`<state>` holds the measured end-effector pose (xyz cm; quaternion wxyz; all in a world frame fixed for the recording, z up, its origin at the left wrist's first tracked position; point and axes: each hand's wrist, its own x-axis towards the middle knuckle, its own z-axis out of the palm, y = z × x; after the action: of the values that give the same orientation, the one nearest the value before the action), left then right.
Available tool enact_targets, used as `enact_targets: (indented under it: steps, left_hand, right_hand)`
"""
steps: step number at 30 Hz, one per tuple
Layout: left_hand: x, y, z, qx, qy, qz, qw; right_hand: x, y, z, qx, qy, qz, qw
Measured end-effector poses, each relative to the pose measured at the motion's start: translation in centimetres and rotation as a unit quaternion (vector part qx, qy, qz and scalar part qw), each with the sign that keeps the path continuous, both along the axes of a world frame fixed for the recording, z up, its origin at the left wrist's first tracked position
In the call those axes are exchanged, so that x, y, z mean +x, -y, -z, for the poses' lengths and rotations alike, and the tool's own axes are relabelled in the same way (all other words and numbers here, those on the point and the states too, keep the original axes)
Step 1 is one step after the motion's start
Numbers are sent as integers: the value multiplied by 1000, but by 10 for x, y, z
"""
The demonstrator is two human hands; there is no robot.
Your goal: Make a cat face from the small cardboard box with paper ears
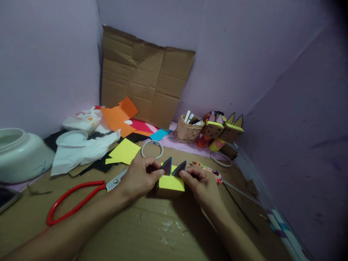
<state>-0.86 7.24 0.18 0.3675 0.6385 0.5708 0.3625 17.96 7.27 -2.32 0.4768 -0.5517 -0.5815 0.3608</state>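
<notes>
Two bare hands are working over a brown cardboard surface (130, 232) in a corner of pale purple walls (231, 54), where a creased cardboard sheet (144, 76) is leaning upright. A wrapped cup (187, 130) is holding white-barreled markers (188, 116) beside two decorated boxes with pointed ears (224, 130); a rounded white pot (27, 159) is standing at far left. At center, a small yellow-topped box (171, 184) is sitting on the surface between the hands. The left hand (144, 175) is pinching one dark pointed ear (166, 167), the right hand (202, 183) its counterpart (179, 169), both at the box's top. Red-handled scissors (78, 199) are lying beside the left forearm.
</notes>
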Motion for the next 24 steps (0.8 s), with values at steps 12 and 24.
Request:
enact_targets:
  steps: [12,24]
  left_hand:
    - [-1,1,0,47,-35,6,998]
    - [-2,0,3,88,-54,10,995]
  right_hand:
    - [1,4,-5,76,52,-27,995]
    - [2,3,4,104,43,-37,993]
